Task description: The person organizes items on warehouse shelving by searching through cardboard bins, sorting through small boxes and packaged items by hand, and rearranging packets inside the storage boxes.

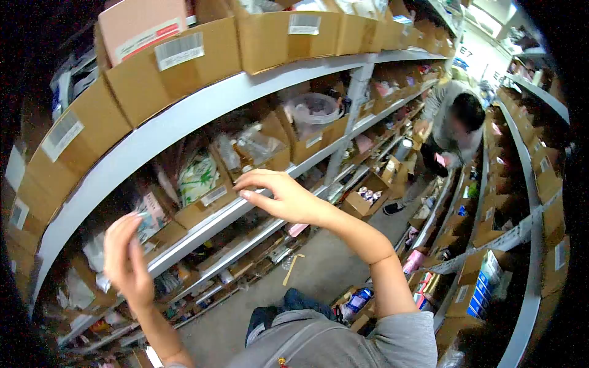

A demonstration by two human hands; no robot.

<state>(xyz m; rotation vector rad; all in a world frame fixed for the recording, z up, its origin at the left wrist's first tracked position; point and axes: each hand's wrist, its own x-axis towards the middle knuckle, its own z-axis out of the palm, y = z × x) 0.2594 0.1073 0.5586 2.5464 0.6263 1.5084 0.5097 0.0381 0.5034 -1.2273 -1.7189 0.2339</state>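
My left hand (127, 260) is raised before the shelf at the left, its fingers loosely bent and apart from the thumb, with nothing visible in it. Just behind its fingertips is a pink and pale-blue printed packet (150, 218) in a carton. My right hand (279, 195) reaches across the shelf edge (230, 211), fingers stretched out and thumb apart, holding nothing I can see. Near its fingertips stands a cardboard bin of clear plastic-wrapped items (257, 144). Left of that, another bin holds a white bag with green leaf print (199, 178). Whether the fingertips touch a carton, I cannot tell.
Barcoded cartons (175, 61) line the upper shelf. A clear round tub (313, 113) sits farther along. Another person (454, 122) bends in the aisle, holding a pink-screened object. A carton of small bottles (368, 196) and a yellowish strip (293, 270) lie lower down. Shelving (531, 230) bounds the right side.
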